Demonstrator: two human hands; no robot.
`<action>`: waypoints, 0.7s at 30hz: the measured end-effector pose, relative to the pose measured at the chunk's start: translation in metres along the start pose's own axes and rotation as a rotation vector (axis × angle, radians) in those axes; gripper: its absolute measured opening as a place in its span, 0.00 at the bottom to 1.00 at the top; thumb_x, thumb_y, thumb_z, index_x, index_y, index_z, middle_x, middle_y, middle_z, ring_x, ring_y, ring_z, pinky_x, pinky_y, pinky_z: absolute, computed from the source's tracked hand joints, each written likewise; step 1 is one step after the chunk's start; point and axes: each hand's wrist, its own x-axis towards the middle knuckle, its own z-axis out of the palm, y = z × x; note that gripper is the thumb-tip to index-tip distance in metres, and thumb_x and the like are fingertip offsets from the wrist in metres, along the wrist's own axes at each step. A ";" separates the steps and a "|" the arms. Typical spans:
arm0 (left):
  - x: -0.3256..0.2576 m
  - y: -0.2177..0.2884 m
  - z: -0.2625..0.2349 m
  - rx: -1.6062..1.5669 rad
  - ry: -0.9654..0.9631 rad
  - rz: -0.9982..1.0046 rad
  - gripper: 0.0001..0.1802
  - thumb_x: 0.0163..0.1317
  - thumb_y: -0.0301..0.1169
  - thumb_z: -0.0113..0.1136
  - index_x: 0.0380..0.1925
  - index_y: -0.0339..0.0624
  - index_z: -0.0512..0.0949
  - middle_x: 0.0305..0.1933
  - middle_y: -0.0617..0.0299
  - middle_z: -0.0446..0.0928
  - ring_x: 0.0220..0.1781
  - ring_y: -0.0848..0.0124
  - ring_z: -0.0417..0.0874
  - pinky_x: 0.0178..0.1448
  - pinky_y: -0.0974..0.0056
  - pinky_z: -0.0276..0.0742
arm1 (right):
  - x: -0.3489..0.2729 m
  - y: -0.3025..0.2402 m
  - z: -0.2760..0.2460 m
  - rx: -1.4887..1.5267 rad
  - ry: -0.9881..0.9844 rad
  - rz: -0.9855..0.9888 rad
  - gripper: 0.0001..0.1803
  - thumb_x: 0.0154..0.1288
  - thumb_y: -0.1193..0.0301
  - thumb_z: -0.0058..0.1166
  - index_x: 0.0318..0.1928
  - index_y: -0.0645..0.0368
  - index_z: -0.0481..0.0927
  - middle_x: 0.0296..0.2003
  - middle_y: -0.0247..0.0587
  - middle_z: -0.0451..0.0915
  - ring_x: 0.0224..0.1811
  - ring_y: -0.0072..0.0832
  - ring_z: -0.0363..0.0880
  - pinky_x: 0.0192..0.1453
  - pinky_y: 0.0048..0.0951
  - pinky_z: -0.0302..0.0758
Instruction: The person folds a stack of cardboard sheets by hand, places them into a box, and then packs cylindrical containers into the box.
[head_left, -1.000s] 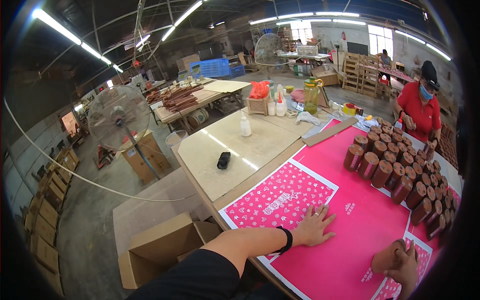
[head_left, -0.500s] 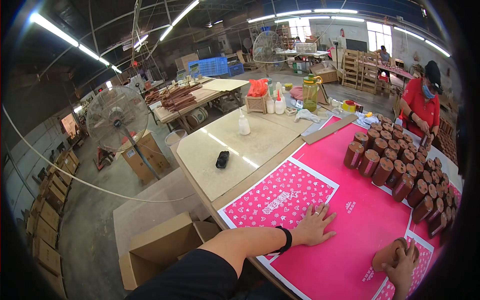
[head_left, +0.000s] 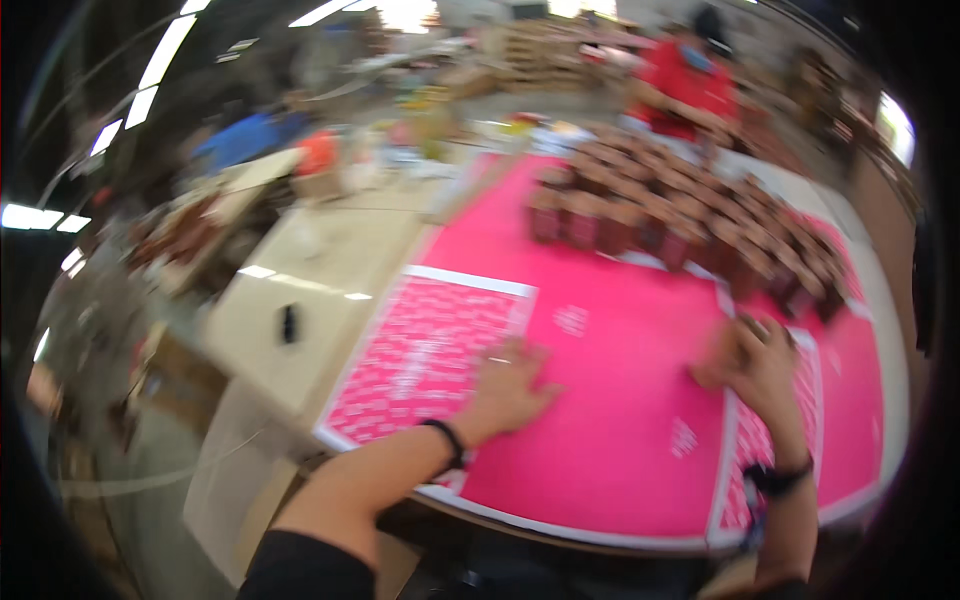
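A large pink printed sheet covers the table, patterned white at its side panels; the left hand presses flat on it, fingers spread; the right hand rests curled at its right panel, grip blurred beyond telling.

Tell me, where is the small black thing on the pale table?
In the head view, the small black object lies on the pale table at the left, beside the big pink sheet under the left hand.
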 end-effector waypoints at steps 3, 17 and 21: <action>-0.002 -0.022 0.023 0.065 0.103 0.066 0.41 0.66 0.63 0.52 0.70 0.46 0.68 0.74 0.37 0.63 0.77 0.44 0.60 0.77 0.34 0.47 | 0.014 0.000 0.009 -0.063 -0.024 0.038 0.36 0.43 0.48 0.77 0.56 0.41 0.84 0.69 0.53 0.66 0.71 0.56 0.63 0.69 0.64 0.59; 0.004 -0.006 0.012 0.101 0.011 0.079 0.41 0.69 0.60 0.50 0.73 0.44 0.65 0.77 0.36 0.56 0.81 0.46 0.51 0.79 0.36 0.40 | 0.032 -0.021 0.032 -0.116 -0.081 0.068 0.31 0.46 0.47 0.75 0.53 0.39 0.86 0.70 0.54 0.63 0.63 0.61 0.71 0.66 0.63 0.57; 0.007 -0.005 0.016 0.060 0.037 0.092 0.41 0.69 0.61 0.50 0.72 0.44 0.67 0.76 0.35 0.58 0.81 0.44 0.53 0.78 0.33 0.41 | 0.057 -0.018 0.046 -0.108 -0.059 0.040 0.30 0.46 0.49 0.74 0.52 0.39 0.86 0.64 0.52 0.68 0.60 0.61 0.72 0.64 0.61 0.60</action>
